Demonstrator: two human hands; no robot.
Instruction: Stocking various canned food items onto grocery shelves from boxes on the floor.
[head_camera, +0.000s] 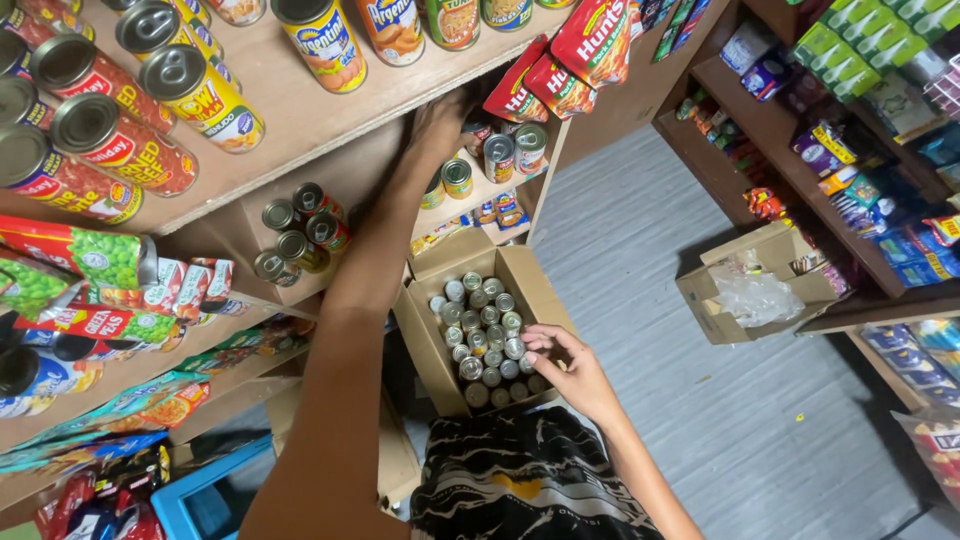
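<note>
Nearest the camera, the person's patterned black shirt (530, 480) fills the bottom of the view, and both bare arms reach out from it. The right hand (568, 365) stretches forward and down, palm lowered, wrist bent slightly, over the near right corner of an open cardboard box (425, 340). Its fingers (540, 345) are curled loosely and rest on the tops of the small cans (485, 335) packed there; whether they pinch one can cannot be told. The cans stand upright in tight rows, silver lids up, filling most of the box, which sits low in front of the shelving with its flaps folded open.

The left arm runs long and straight up the middle of the view, from the lower left to the left hand (435, 130), which is raised under the edge of the upper wooden shelf (300, 110). That hand is seen from the back and in shadow, so the fingers there cannot be made out.

Just beyond it, a lower shelf holds a few upright cans (500, 155). Above, large labelled tins (205, 100) lie and stand on the upper shelf beside red pouches (590, 40). Farther right, a second open carton (745, 285) with clear plastic inside sits on the grey floor (640, 250), below shelves of packaged goods.
</note>
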